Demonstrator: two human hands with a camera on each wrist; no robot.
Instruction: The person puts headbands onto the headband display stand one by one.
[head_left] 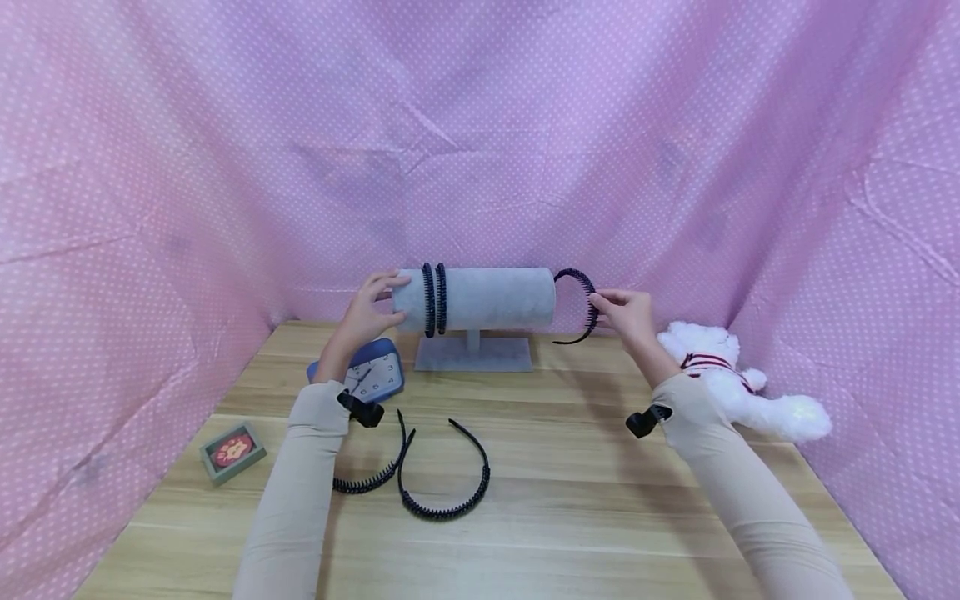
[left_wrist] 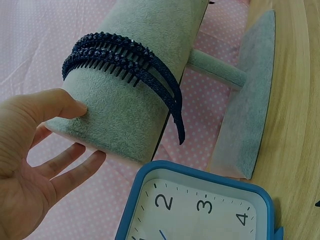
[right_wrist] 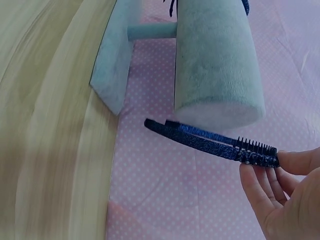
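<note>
A grey velvety roll stand stands at the back of the table. My left hand holds the roll's left end, thumb on one side and fingers on another. Near that end, two black toothed headbands sit side by side around the roll. My right hand pinches another black headband by its toothed middle, just off the roll's right end. Its two tips point toward the roll, apart from it in the right wrist view. Two more headbands, a right one and a left one, lie on the table.
A blue square clock stands below my left hand, partly behind the forearm. Farther left lies a small framed picture. A white plush toy lies by my right forearm. Pink dotted cloth surrounds the wooden table.
</note>
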